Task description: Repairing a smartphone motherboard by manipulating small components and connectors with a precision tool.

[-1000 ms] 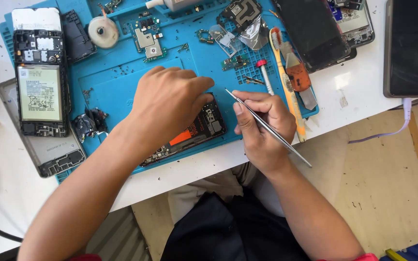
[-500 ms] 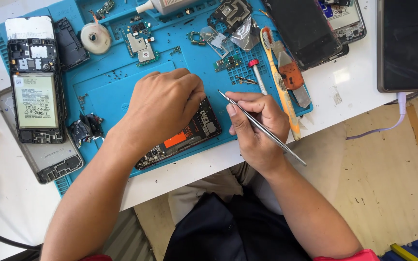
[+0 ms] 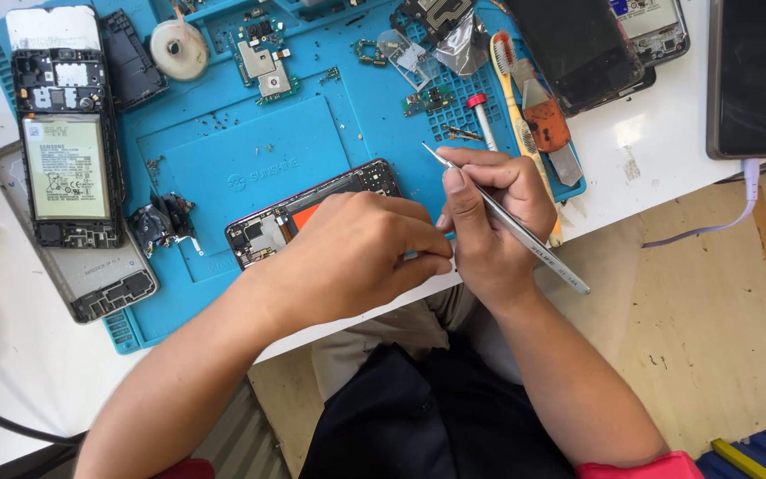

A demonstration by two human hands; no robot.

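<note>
Left hand (image 3: 361, 253): gripping and steadying the opened phone (image 3: 312, 217), frame centre.
Right hand (image 3: 489, 217): pinching tweezers (image 3: 511, 226), likely needing the tip lowered into it.

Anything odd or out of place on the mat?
A crumpled black scrap and loose specks lie on the blue mat. The left hand covers the opened phone; the right hand holds tweezers.

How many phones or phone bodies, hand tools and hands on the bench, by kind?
Opened phone bodies: 2 (one under the left hand at, one with battery)
Intact dark phones: 1
Tweezers: 1, in the right hand
Toothbrush: 1
Hands: 2
Total: 7
</note>
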